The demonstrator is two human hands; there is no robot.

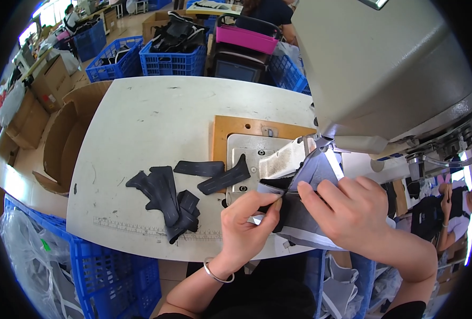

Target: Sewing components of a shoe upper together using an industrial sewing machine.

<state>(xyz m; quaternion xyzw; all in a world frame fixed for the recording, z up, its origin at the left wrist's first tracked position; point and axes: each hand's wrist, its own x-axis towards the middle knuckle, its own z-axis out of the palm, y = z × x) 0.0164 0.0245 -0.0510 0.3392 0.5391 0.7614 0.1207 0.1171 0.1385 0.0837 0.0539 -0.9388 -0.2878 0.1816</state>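
Grey fabric (315, 169) sits at the sewing machine (390, 69), on the right side of the white table (140, 114). On my feed, my left grip (245, 226) pinches its dark edge, thumb against forefinger. My right grip (350, 211) touches it; closure I cannot tell. Dark strips (165, 194) lie leftward, overlapping.

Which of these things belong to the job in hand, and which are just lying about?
In the job:
- grey fabric, with the left fingers pinching at its edge and the right fingers on it
- sewing machine
- probably the loose dark strips on the table

Apparently just about:
- blue crate behind the table
- pink bin
- open cardboard box
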